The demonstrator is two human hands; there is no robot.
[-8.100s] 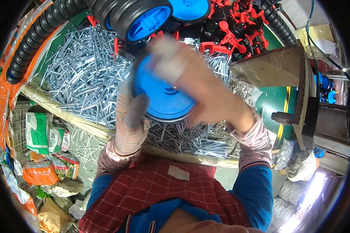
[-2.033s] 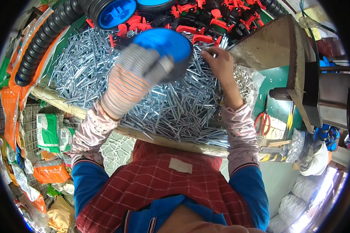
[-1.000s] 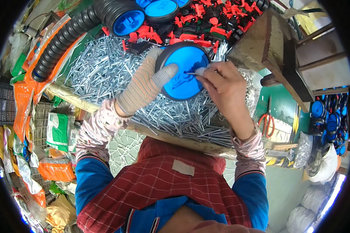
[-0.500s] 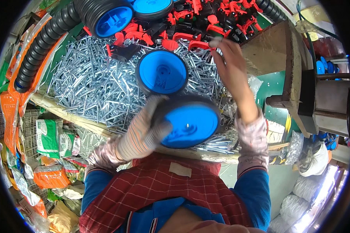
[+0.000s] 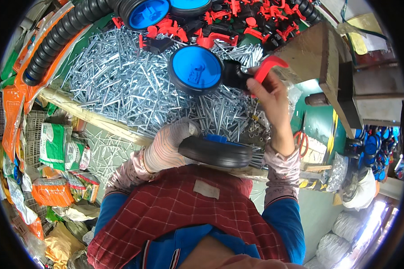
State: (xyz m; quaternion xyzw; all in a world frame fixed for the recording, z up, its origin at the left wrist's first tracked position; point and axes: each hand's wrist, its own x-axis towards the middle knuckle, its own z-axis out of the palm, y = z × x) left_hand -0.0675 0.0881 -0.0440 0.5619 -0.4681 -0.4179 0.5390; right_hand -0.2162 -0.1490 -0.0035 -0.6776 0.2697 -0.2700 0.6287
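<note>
In a striped work glove, my left hand (image 5: 171, 145) is closed on the near black-tyred wheel (image 5: 216, 151), which is turned so its tread faces me and only a strip of blue hub shows above. My bare right hand (image 5: 270, 96) grips a black caster bracket with a red lever (image 5: 239, 75), held above the bench to the right of another wheel (image 5: 196, 69). That second wheel lies with its blue hub face up on a heap of loose metal pins (image 5: 125, 85). Whether the bracket touches this wheel I cannot tell.
More wheels (image 5: 149, 12) and a pile of red and black brackets (image 5: 267, 22) lie at the far side. A metal machine frame (image 5: 321, 58) stands at right, with red-handled scissors (image 5: 301, 141) nearby. Bags (image 5: 53, 192) crowd the left; a corrugated hose (image 5: 54, 51) curves at far left.
My right hand has lifted a red-levered bracket from the far pile and brought it nearer. The left hand has tipped its wheel from hub-up to nearly on edge.
</note>
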